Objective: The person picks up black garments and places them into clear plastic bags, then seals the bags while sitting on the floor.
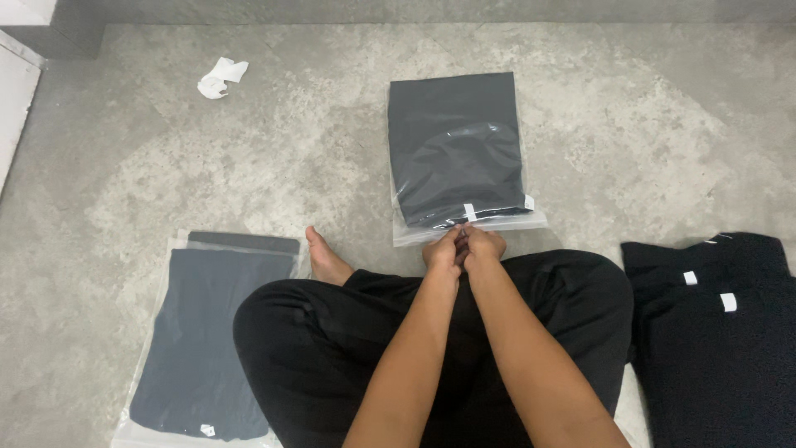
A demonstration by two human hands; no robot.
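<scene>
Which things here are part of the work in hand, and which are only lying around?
In the work:
- left hand and right hand, both at the open edge of the clear bag with a dark garment

Lying about:
- bagged garments
- unbagged black garments
- crumpled white scrap

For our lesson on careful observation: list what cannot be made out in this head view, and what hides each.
- Fingertips of the left hand and right hand: pressed together at the clear bag edge.
- Bagged stack: the knee and bottom frame edge cut it.
- Black garment pile: cut by the right edge.
</scene>
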